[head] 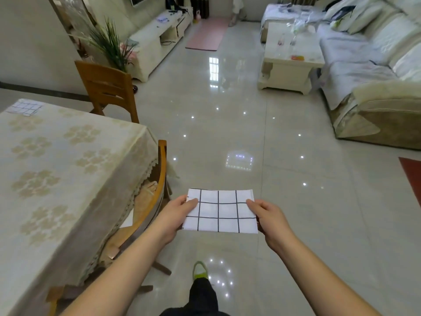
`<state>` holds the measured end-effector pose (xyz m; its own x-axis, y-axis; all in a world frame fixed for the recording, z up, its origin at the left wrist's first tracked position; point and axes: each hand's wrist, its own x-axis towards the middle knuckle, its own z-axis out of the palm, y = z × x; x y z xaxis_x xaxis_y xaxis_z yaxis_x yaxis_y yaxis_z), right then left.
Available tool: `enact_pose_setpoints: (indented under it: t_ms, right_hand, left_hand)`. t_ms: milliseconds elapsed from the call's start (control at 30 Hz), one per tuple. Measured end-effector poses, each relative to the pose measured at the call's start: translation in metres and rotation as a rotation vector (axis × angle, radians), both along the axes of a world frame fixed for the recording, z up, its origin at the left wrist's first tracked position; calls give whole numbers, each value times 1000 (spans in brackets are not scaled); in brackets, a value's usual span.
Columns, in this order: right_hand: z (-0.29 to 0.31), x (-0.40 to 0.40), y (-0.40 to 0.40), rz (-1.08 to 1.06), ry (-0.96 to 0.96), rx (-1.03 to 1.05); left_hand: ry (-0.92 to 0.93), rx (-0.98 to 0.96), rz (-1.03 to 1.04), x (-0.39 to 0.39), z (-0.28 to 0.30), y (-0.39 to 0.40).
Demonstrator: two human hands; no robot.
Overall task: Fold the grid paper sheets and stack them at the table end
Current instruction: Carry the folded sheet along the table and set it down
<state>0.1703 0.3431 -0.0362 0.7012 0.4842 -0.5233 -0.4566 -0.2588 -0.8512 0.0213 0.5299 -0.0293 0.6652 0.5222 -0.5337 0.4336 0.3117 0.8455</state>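
A white grid paper sheet with black lines is held flat in the air over the floor, to the right of the table. My left hand pinches its left edge and my right hand pinches its right edge. A small stack of folded grid paper sheets lies at the far left end of the table, which wears a cream floral cloth.
One wooden chair stands at the table's far end, another chair is tucked under its right side. Glossy tiled floor stretches ahead. A coffee table and sofa stand at the right. My foot is below the sheet.
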Motion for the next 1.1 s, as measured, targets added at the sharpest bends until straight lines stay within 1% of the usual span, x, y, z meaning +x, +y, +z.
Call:
enact_pose_setpoints:
  t_ms: [200,400,567,733,867,933,1100]
  right_hand:
    - [3,48,70,44,-63,-15]
    - [8,89,135,28,-89,-26]
    - [2,129,178,40,-136,-41]
    - [-15,180,222,66,-96,-38]
    - [-28,235,253,146,-42,-27]
    - [-28,266,267,183,-12,-20]
    - [-18,337,298,258,49,-14]
  left_hand:
    - [-91,16,85,39,-5,60]
    - [-48,26,88,75,-10,116]
    - [-23,-7,175,111,-13,147]
    - [33,-12,199,154,-20,184]
    - [69,17,208,202,-27,219]
    - [82,41,241,231,-27,232]
    - [83,23,311,298,-21,262]
